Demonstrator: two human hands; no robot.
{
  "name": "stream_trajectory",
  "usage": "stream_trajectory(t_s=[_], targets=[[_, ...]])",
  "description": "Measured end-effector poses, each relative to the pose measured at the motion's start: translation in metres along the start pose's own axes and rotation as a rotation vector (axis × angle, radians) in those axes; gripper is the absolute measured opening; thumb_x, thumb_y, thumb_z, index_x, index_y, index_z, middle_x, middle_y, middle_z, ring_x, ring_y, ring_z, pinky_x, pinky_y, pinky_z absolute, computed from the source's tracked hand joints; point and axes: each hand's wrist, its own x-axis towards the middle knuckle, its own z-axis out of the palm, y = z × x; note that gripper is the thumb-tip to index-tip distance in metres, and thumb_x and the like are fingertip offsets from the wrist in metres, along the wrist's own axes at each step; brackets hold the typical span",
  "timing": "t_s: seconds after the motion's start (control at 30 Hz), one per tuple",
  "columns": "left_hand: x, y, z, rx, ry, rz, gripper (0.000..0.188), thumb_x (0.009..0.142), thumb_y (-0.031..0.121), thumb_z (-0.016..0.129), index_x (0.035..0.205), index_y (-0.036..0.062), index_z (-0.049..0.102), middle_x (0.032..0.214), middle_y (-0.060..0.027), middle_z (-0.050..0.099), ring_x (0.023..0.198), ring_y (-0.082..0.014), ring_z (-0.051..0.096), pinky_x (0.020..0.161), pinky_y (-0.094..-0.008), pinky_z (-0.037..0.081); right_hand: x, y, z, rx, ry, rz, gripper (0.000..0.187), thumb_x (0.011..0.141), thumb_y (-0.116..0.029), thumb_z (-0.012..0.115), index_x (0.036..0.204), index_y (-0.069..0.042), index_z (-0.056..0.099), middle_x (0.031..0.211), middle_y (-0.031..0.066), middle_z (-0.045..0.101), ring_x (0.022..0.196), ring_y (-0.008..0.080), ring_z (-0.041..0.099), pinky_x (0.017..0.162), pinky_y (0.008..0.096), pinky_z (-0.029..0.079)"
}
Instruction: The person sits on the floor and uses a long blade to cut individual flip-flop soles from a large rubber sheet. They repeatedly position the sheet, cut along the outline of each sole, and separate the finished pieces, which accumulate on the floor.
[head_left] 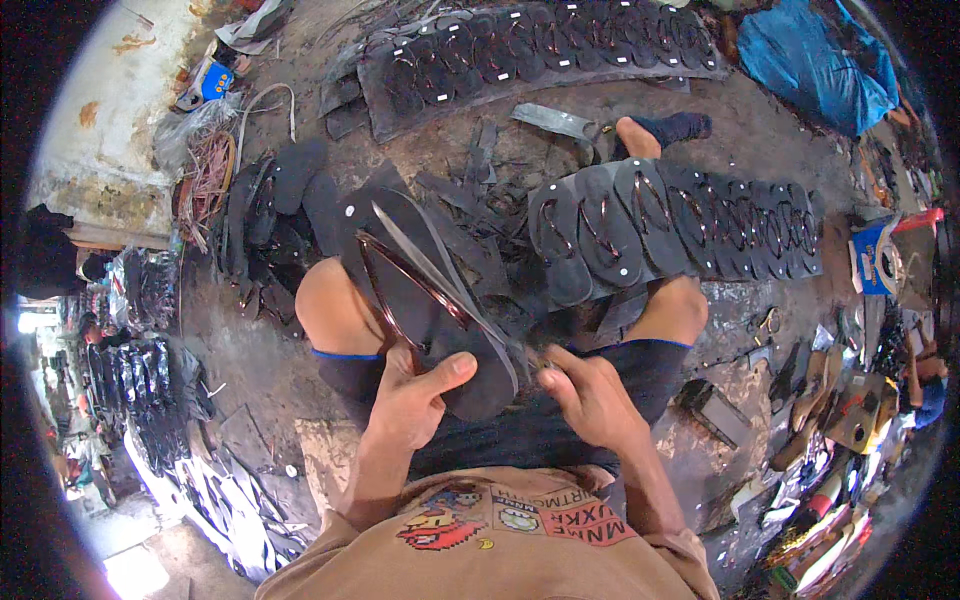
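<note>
A black flip-flop (400,260) with shiny brown straps lies tilted over my lap, its heel toward me. My left hand (415,395) is closed on its heel end, thumb on top and fingers underneath. Along the sole's right side runs a thin grey strip (425,255), partly standing away from the edge. Close to the right of the heel, my right hand (590,395) pinches a small, dark, narrow thing at the sole's edge. Its kind is hidden by the fingers.
Rows of black flip-flops (690,220) lie on a sheet ahead right, with another batch (540,50) farther off. Dark rubber offcuts (480,190) litter the floor between my knees. A blue plastic bag (815,65) sits far right; scissors (768,325) lie right of my knee.
</note>
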Motion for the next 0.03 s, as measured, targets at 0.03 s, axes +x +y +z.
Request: stream_trajectory(t_s=[0.03], targets=[[0.0003, -0.0010, -0.0033, 0.026, -0.008, 0.008, 0.084, 0.087, 0.007, 0.085, 0.155, -0.0017, 0.036, 0.141, -0.0143, 0.062, 0.129, -0.0257, 0.063, 0.111, -0.0413, 0.051, 0.0174, -0.0015, 0.0045, 0.022, -0.012, -0.025, 0.046, 0.105, -0.044, 0.059, 0.127, -0.003, 0.064, 0.082, 0.0303, 0.067, 0.084, 0.0505, 0.066, 0.078, 0.0581, 0.048]])
